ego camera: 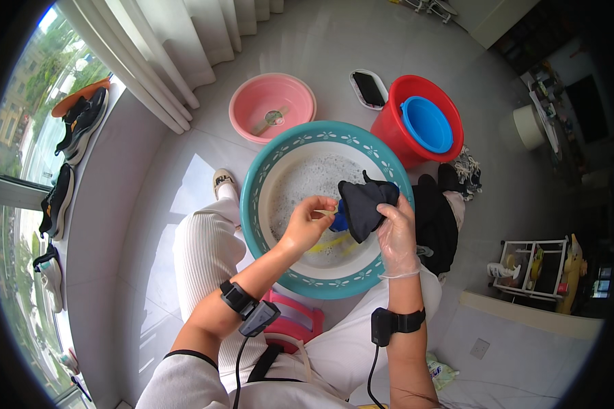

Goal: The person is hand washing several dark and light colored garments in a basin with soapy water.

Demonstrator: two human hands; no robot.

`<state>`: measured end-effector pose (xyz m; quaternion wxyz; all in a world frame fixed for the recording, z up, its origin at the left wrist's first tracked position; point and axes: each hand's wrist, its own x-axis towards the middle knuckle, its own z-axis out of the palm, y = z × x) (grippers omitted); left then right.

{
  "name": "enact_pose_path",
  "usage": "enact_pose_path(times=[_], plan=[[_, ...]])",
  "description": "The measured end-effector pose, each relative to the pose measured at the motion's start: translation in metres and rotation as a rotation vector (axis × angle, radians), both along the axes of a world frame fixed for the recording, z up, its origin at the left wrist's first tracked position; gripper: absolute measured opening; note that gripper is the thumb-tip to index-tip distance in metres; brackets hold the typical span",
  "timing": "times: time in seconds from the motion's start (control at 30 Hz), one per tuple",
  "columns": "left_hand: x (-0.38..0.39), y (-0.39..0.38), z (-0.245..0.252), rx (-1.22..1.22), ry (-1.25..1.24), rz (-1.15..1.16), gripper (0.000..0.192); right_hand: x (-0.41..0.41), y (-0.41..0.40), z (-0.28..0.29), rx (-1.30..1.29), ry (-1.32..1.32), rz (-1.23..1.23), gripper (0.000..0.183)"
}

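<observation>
In my right hand [399,230], which wears a clear plastic glove, is a small black fabric item [366,204] with some blue on it. I hold it over a teal-rimmed basin [327,289] of sudsy water [307,179]. My bare left hand [309,222] is at the item's left side, fingertips curled beside a blue part [340,219]. Whether those fingers pinch it cannot be made out. Beneath the hands, something yellow [332,244] shows in the water, its shape partly hidden.
Beyond the basin are pink basins [245,102], a phone [368,89] in a white tray, and a red bucket [389,130] holding a blue one [427,122]. Dark clothing [435,230] lies to the right. Several shoes [58,202] line the windowsill. A pink stool [314,324] is under me.
</observation>
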<state>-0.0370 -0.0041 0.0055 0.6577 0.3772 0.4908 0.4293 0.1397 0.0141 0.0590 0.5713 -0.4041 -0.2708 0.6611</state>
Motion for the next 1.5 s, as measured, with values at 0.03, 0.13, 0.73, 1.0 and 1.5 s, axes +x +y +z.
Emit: enact_pose_path(times=[0.03, 0.13, 0.73, 1.0, 1.5], plan=[[0.001, 0.0, -0.001, 0.012, 0.017, -0.005, 0.026, 0.0, 0.0, 0.002, 0.0, -0.001, 0.0, 0.045], [-0.001, -0.001, 0.0, -0.03, 0.076, 0.006, 0.034, 0.0, 0.0, 0.006, -0.009, 0.037, -0.006, 0.045], [-0.009, 0.003, 0.0, -0.244, -0.147, -0.029, 0.025, 0.027, -0.001, 0.023, -0.216, 0.342, -0.092, 0.05], [0.003, 0.0, 0.011, -0.374, -0.282, -0.096, 0.032, 0.03, -0.002, 0.021, -0.285, 0.475, 0.004, 0.052], [0.01, -0.004, -0.015, -0.163, -0.048, -0.21, 0.042, -0.005, 0.001, -0.006, -0.016, -0.092, 0.037, 0.018]])
